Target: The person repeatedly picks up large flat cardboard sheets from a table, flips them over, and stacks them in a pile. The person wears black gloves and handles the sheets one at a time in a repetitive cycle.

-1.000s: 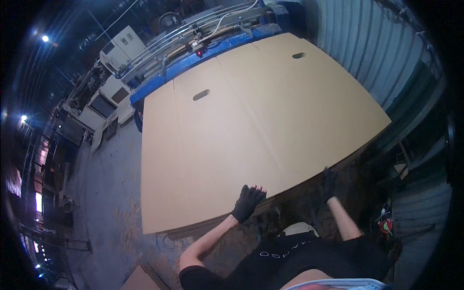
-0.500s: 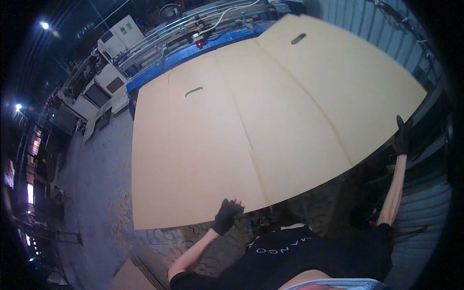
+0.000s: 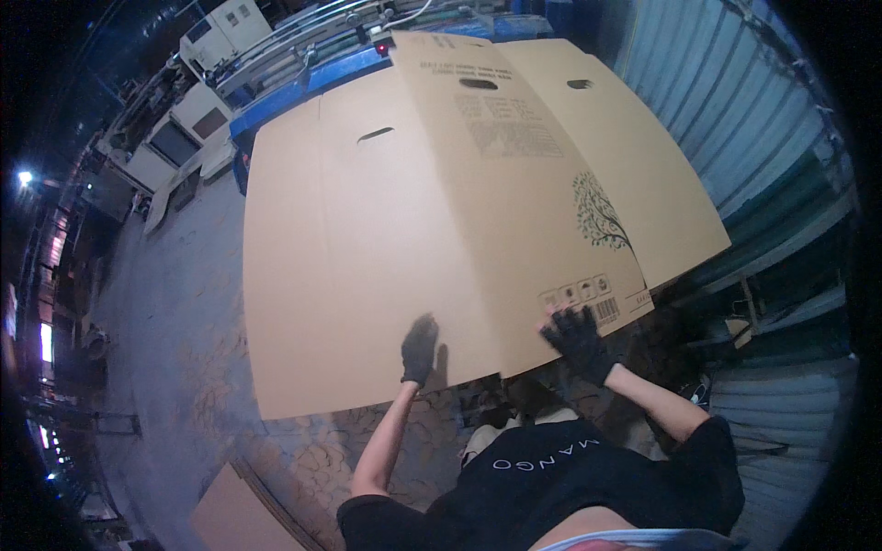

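Observation:
A wide brown cardboard sheet (image 3: 358, 257) lies in front of me, with a curved handle slot in its plain left part. Its right part is folded over, so a printed panel (image 3: 514, 202) with a dark tree drawing faces up. My right hand (image 3: 579, 344), in a black fingerless glove, rests on the near end of that panel with fingers spread. My left hand (image 3: 420, 351), gloved the same way, is at the plain part close to the near edge, fingers stretched out. Another plain cardboard area (image 3: 634, 138) with a handle slot shows beyond the fold on the right.
A blue machine frame (image 3: 312, 83) with rails runs along the far edge of the cardboard. Pale machine cabinets (image 3: 188, 129) stand at the far left. Corrugated metal sheeting (image 3: 698, 101) rises on the right. Stacked cardboard (image 3: 241, 510) sits at the lower left, and scraps litter the floor.
The right part of the cardboard has been folded over leftward, bringing its printed face up. My right hand moved from the far right edge onto this panel; my left hand moved slightly forward and left.

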Demonstrator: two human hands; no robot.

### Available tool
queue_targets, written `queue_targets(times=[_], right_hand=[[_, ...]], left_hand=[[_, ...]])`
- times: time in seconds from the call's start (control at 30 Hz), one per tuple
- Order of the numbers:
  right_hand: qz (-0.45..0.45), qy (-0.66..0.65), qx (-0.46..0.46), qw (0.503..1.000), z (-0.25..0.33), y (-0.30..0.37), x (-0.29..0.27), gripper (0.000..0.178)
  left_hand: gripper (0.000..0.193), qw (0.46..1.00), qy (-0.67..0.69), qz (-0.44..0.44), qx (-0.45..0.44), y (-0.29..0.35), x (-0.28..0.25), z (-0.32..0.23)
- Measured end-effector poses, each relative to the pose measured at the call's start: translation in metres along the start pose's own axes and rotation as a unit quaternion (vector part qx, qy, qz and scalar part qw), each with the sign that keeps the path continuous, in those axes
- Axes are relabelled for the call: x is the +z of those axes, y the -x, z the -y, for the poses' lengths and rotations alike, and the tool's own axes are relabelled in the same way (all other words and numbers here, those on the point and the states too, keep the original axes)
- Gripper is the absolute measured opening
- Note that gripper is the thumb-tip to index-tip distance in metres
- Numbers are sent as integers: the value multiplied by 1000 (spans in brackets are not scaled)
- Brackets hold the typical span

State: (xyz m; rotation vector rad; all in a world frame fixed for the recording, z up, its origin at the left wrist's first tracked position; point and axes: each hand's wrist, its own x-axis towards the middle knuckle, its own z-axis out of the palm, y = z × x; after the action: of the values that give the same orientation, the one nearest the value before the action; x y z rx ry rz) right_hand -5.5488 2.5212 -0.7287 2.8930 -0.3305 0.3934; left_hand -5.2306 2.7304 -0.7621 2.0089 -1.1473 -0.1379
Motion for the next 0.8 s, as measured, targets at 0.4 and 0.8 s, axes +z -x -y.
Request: queue_targets(times=[0.4, 0.8], right_hand=[[96, -318, -9, 943, -86, -44, 66, 56], [-83, -246, 473, 842, -256, -77, 153, 39]], left_hand=[[37, 741, 567, 74, -351, -184, 56, 4], [81, 873, 322, -33, -364, -483, 71, 12]])
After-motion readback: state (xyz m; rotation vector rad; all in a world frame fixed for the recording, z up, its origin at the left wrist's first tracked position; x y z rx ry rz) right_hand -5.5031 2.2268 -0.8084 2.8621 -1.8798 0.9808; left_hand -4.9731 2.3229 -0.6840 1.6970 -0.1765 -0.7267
